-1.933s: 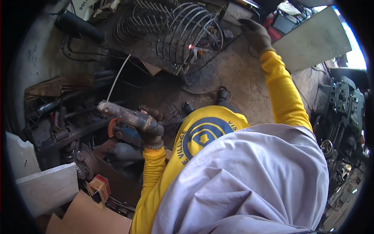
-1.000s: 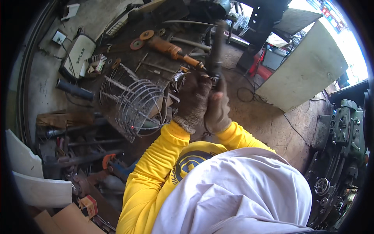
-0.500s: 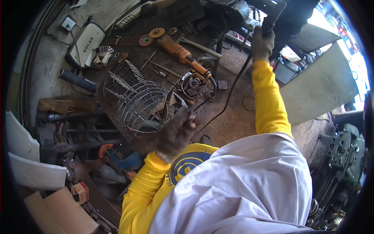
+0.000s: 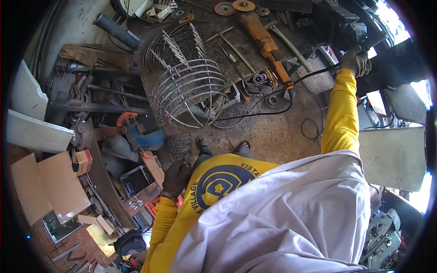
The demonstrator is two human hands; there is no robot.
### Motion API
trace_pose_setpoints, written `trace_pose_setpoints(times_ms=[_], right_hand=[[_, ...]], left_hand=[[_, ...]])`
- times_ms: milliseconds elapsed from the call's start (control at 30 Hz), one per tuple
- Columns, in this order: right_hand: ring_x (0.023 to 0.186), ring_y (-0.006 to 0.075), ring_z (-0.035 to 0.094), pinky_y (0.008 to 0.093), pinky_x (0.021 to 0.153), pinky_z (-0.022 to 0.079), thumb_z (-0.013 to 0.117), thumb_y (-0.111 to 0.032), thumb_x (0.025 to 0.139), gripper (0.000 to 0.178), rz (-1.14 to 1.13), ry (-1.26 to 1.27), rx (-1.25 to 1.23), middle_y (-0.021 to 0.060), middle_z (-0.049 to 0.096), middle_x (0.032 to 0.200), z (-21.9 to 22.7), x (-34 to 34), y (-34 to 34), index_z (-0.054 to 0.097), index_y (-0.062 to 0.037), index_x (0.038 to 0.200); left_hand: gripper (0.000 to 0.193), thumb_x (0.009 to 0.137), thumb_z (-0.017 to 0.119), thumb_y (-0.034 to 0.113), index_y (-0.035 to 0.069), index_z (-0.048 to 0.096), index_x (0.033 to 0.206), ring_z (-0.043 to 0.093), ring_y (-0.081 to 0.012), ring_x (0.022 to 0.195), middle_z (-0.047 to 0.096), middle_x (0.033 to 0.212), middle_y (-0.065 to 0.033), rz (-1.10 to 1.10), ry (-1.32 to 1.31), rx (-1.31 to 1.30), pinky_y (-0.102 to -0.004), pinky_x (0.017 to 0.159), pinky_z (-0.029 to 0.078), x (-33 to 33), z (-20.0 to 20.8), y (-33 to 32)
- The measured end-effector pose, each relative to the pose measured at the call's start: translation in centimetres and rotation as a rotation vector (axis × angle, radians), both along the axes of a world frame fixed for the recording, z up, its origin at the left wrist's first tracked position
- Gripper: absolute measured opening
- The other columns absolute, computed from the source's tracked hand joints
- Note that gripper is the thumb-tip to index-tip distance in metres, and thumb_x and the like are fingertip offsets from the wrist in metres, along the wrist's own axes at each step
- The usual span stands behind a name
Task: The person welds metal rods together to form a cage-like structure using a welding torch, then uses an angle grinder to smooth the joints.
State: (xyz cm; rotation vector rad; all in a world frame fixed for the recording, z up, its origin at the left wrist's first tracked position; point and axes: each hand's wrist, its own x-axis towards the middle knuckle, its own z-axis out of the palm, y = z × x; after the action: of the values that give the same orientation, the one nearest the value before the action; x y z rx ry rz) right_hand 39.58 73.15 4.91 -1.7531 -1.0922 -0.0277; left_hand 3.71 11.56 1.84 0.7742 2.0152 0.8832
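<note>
Stretched out to the upper right, my right hand (image 4: 356, 62), in a greyish glove, is closed around a dark handled tool (image 4: 374, 40). A black cable (image 4: 314, 73) runs from that hand back across the work table; the tool's exact kind is too dark to tell. My left hand (image 4: 176, 178), in a dark glove, hangs low beside my shirt, near a cardboard flap and a crate. Its fingers are dark and blurred. In front of me a round cage of bent metal rods (image 4: 193, 86) stands at the table's edge, apart from both hands.
An orange angle grinder (image 4: 261, 38), a hammer (image 4: 291, 48) and grinding discs (image 4: 224, 8) lie on the table. At left are a blue vise-like tool (image 4: 145, 136), metal pipes and an open cardboard box (image 4: 52, 186). A pale panel (image 4: 393, 157) leans at right; machinery (image 4: 382, 236) stands below.
The view has shifted, so the table sits higher in the picture. My left hand has dropped from beside the rod cage to my side. My right arm still reaches out with the tool.
</note>
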Motion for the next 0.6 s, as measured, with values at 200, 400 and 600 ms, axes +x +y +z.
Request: trace_pose_setpoints(times_ms=[200, 400, 600], right_hand=[[0.122, 0.0394, 0.056, 0.0472, 0.102, 0.042, 0.057, -0.048, 0.09, 0.061, 0.012, -0.131, -0.016, 0.0207, 0.062, 0.129, 0.0, 0.7, -2.9, 0.049, -0.0103, 0.138], [0.143, 0.0421, 0.031, 0.0442, 0.117, 0.029, 0.059, -0.051, 0.088, 0.09, 0.047, -0.111, -0.175, 0.0262, 0.036, 0.152, -1.1, -0.4, -2.6, 0.023, -0.0037, 0.155], [0.144, 0.0419, 0.028, 0.044, 0.117, 0.028, 0.062, -0.048, 0.087, 0.092, 0.045, -0.083, -0.123, 0.0247, 0.033, 0.154, -1.6, 0.1, -3.4, 0.023, -0.0007, 0.155]], left_hand=[[0.022, 0.093, 0.06, 0.016, 0.0, 0.064, 0.108, 0.067, -0.0219, 0.086, 0.07, 0.096, -0.0137, -0.052, 0.118, -0.057, -0.0342, 0.079, 0.052, -1.7, -0.9, 1.5], [0.019, 0.091, 0.061, 0.018, 0.001, 0.065, 0.099, 0.062, -0.0294, 0.092, 0.065, 0.096, -0.017, -0.066, 0.123, 0.009, -0.0399, 0.083, 0.047, -4.3, -6.2, -0.1], [0.017, 0.089, 0.063, 0.017, 0.001, 0.063, 0.091, 0.06, -0.0329, 0.085, 0.062, 0.088, -0.0164, -0.065, 0.203, 0.04, -0.0428, 0.077, 0.045, -4.6, -7.0, -0.3]])
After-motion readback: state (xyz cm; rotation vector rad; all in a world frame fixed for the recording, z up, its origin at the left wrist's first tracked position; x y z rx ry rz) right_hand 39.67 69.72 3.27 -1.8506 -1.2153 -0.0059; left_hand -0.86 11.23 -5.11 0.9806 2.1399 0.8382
